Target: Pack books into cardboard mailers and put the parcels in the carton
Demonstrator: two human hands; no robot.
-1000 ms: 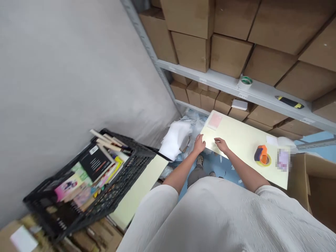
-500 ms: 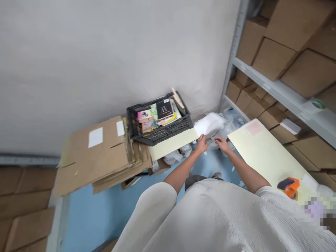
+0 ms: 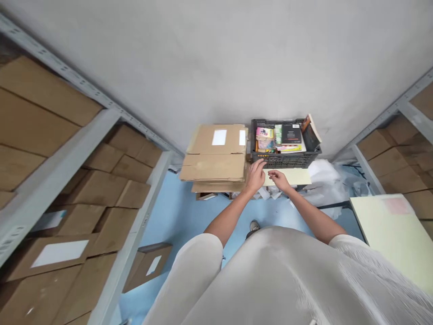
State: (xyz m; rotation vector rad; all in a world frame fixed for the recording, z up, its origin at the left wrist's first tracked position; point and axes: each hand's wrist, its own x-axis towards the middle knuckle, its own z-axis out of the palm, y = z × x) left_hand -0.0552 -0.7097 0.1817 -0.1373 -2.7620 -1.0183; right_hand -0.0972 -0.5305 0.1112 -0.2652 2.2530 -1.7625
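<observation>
My left hand (image 3: 255, 176) and my right hand (image 3: 279, 179) are held out in front of me, close together, fingers loosely bent and apart; I see nothing in either. They hover just in front of a black plastic crate (image 3: 284, 159) filled with books (image 3: 291, 133) that stands against the grey wall. A pale yellow board (image 3: 293, 176) lies under the crate's front edge, right beneath my right hand. A stack of flattened cardboard boxes (image 3: 216, 155) lies to the left of the crate, near my left hand.
Metal shelving with cardboard boxes (image 3: 67, 180) runs along the left, and more shelving (image 3: 389, 144) on the right. A pale yellow table (image 3: 395, 230) is at the right. White plastic wrapping (image 3: 324, 178) lies by the crate. The floor (image 3: 169, 212) is blue.
My view has swung left, away from the table and its tape dispenser, and now faces the crate and the flattened boxes. Both hands stayed close together in front of me.
</observation>
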